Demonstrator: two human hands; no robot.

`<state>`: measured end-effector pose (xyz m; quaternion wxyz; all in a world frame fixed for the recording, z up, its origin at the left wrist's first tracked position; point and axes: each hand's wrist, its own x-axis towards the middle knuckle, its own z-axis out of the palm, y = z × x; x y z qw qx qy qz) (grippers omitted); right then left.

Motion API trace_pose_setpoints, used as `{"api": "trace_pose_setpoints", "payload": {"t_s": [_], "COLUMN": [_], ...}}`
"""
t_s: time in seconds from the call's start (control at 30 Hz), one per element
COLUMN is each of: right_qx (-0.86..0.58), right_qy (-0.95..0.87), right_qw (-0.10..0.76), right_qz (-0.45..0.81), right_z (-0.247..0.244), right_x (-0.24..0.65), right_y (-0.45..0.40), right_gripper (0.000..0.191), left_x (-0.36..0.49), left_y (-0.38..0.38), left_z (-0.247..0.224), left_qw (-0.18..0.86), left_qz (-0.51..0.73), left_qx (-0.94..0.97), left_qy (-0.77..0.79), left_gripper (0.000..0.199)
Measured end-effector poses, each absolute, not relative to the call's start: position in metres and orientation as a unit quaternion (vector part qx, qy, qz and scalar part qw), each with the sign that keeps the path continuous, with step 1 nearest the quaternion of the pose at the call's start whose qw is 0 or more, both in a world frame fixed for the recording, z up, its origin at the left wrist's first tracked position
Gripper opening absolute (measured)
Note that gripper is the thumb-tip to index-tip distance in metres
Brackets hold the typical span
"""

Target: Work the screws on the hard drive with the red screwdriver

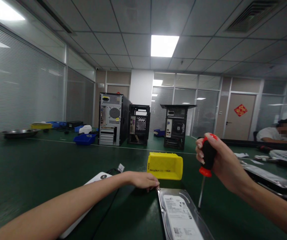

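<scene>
A silver hard drive [181, 216] with a white label lies on the green table at the bottom centre. My left hand [145, 180] rests at its far left corner, fingers curled together with the fingertips against that corner. Whether something small is pinched there is hidden. In my right hand [220, 160] is a screwdriver [208, 156] with a black and red handle, held upright with its shaft pointing down. The shaft's tip appears at the drive's right edge; contact is unclear. Just beyond the drive, a yellow plastic bin [165, 166] lies with its opening towards me.
Computer cases [113, 120] stand across the table, with a blue bin [84, 139] to their left. Under my left forearm are a white power strip [93, 181] and a black cable. More drives [273, 176] lie at right, where another person [278, 133] leans on the table.
</scene>
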<state>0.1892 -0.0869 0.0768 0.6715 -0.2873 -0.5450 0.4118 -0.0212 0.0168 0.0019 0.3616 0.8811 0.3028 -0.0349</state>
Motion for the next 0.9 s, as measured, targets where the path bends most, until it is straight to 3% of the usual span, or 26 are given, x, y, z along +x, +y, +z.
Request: {"api": "trace_pose_setpoints", "payload": {"t_s": [0.47, 0.9], "right_qx": [-0.287, -0.280], "right_qy": [-0.535, -0.552], "right_qw": [0.674, 0.678], "right_qz": [0.421, 0.396], "right_z": [0.0750, 0.0765], "right_x": [0.1930, 0.1960], "right_y": [-0.0863, -0.0896], "right_gripper": [0.026, 0.018], "left_x": [-0.0222, -0.0213], "left_y": [0.0186, 0.0205], "left_z": [0.0017, -0.0005], "left_qw": [0.367, 0.367], "left_qz": [-0.035, -0.034], "left_qx": [0.878, 0.881], "left_qy": [0.306, 0.296], "left_gripper": [0.022, 0.022]}}
